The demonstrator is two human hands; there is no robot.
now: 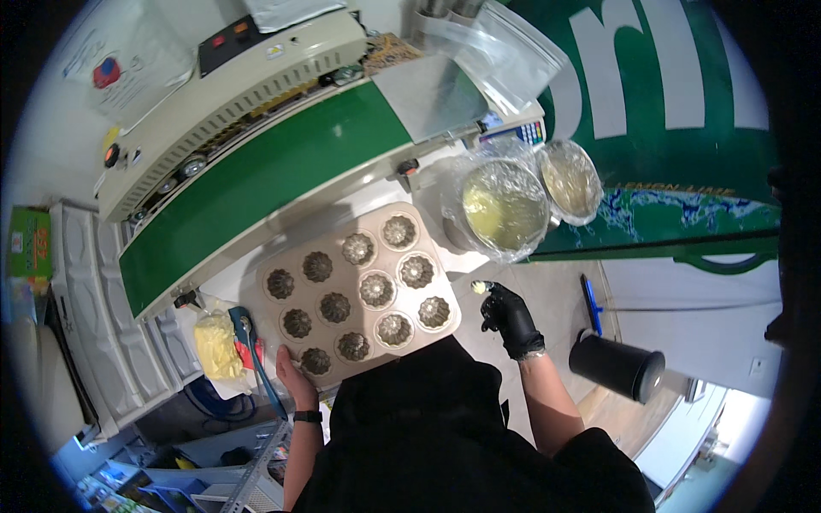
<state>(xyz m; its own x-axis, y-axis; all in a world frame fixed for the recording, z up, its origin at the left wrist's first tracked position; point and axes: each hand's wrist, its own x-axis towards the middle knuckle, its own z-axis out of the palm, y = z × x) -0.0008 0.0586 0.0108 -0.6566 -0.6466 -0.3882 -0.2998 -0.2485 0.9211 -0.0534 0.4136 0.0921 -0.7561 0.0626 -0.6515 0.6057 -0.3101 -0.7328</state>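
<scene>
Steadying the fluted mould tray (pixel 359 291) at its 7 o'clock corner, left hand (pixel 295 376) bare and clamped on the rim to stop sliding. Pinching a small pale-tipped brush (pixel 483 287) in the gloved right hand (pixel 510 321), at 3 o'clock of the tray. Sitting at 1 o'clock: 2 film-covered bowls (pixel 505 208), within reach on the surface (pixel 547 295).

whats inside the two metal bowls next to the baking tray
The nearer bowl holds a pale yellow liquid, the farther bowl something tan. Clear film covers both, so depth and texture are hidden.
</scene>
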